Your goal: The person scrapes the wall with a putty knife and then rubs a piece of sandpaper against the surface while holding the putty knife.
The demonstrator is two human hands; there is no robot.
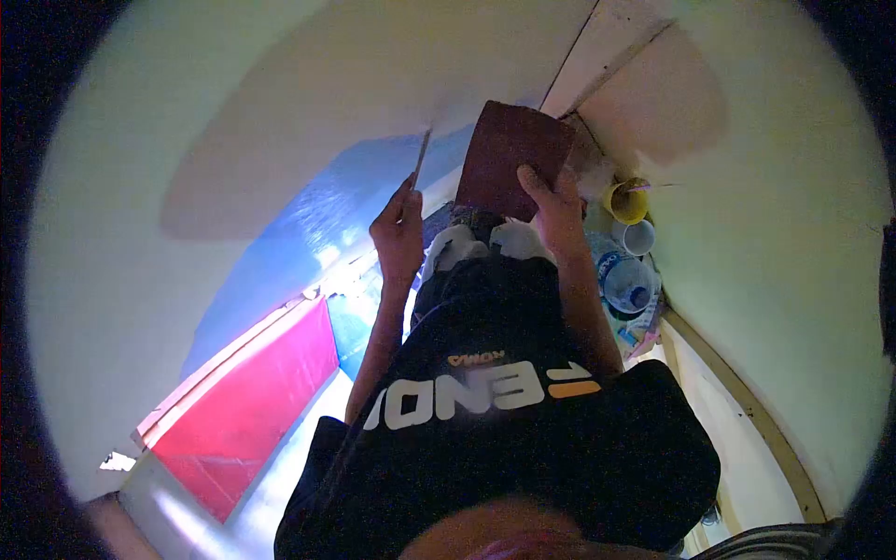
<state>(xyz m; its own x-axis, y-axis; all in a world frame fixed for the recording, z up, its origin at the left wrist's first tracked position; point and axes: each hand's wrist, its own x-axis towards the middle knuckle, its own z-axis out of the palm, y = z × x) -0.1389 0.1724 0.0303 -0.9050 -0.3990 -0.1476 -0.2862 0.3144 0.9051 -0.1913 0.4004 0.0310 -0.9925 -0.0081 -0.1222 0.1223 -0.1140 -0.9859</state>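
Observation:
My left hand (399, 238) is closed around a thin, flat stick-like tool (423, 157), seen nearly edge-on, with its tip pointing up near the pale wall. I cannot make out whether the tip touches the wall or what kind of tool it is. In my right hand (558, 210) is a flat, dark reddish-brown rectangular board (513, 154), gripped at its lower right edge with the thumb on top. The fingers beneath the board are mostly hidden. Both hands are out in front of my body, the board tilted between them and the wall.
A glossy blue patch (327, 219) covers part of the pale wall (280, 103). At the right stand a yellow cup (627, 205), a white cup (637, 239) and a clear plastic bottle (623, 280). A pink-red panel (247, 411) is at lower left, beside bright light.

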